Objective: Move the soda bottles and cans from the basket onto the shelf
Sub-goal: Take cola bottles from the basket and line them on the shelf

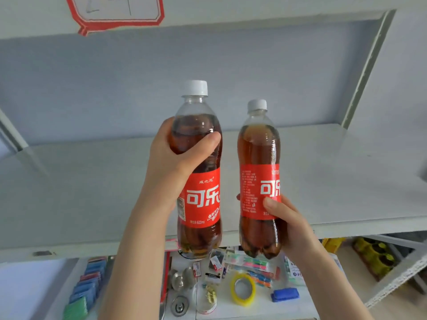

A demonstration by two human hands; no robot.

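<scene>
Two cola bottles with red labels and white caps are held upright in front of the white shelf [335,172]. My left hand [175,155] grips the left cola bottle [201,197] around its upper body, thumb across the front. My right hand [293,227] grips the right cola bottle [258,172] low, around the label's bottom and base. Both bottle bases hang at about the height of the shelf's front edge, in front of it. The shelf board behind them is bare. The basket is not in view.
An upper shelf board [208,17] with a red-framed tag [115,12] runs overhead. Slanted metal uprights [367,70] stand at the right and left. Below, a lower shelf holds a yellow tape roll [243,288], a blue block [285,294], sponges [85,289] and small hardware.
</scene>
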